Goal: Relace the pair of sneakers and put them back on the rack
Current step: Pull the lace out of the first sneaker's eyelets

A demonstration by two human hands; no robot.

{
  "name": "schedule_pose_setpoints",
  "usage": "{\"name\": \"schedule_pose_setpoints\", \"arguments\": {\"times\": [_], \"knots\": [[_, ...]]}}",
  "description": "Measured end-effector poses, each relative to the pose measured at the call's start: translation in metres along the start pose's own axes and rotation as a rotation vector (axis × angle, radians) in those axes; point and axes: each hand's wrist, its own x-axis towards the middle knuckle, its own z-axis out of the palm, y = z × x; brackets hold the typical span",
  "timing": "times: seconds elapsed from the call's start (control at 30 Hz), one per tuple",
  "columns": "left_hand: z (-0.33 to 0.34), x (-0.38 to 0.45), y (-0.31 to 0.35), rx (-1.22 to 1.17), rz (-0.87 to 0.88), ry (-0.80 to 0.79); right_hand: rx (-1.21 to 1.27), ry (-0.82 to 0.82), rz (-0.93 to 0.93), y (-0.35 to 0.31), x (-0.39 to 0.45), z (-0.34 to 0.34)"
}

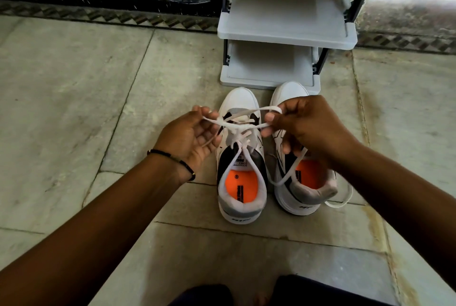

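Two white, grey and black sneakers with orange insoles stand side by side on the floor, toes toward the rack. The left sneaker [240,182] is laced with a white lace [238,125]. My left hand [195,135] holds one end of that lace above the shoe. My right hand [306,128] pinches the other end, and the two strands cross over the tongue. The right sneaker [303,189] lies partly under my right hand; a loose white lace trails from it to the right.
A white shoe rack [286,34] with dark posts stands just beyond the toes, its two visible shelves bare. The floor is grey stone tile. A dark skirting and patterned border run along the wall behind. My knees show at the bottom edge.
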Motion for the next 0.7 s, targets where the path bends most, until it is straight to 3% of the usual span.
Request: {"name": "schedule_pose_setpoints", "arguments": {"times": [0.13, 0.2, 0.4, 0.5, 0.57, 0.63, 0.7], "knots": [[-0.009, 0.004, 0.007, -0.175, 0.157, 0.073, -0.238, 0.083, 0.061, 0.003, 0.005, -0.02], [-0.016, 0.008, 0.006, -0.124, 0.248, 0.158, -0.373, 0.09, 0.083, 0.006, 0.007, -0.026], [-0.055, 0.027, -0.001, 0.292, 0.383, 0.352, -0.72, 0.278, 0.114, 0.006, 0.007, -0.056], [-0.065, 0.035, -0.005, 0.419, 0.173, 0.321, -0.848, 0.313, 0.219, 0.009, 0.008, -0.077], [-0.063, 0.037, -0.01, 0.643, 0.041, 0.326, -1.04, 0.356, 0.221, 0.01, 0.005, -0.076], [-0.056, 0.035, -0.017, 1.042, 0.035, 0.343, -1.204, 0.411, 0.1, 0.006, 0.001, -0.062], [-0.042, 0.022, -0.021, 1.21, 0.242, 0.212, -1.179, 0.328, -0.115, 0.001, -0.003, -0.037]]}}
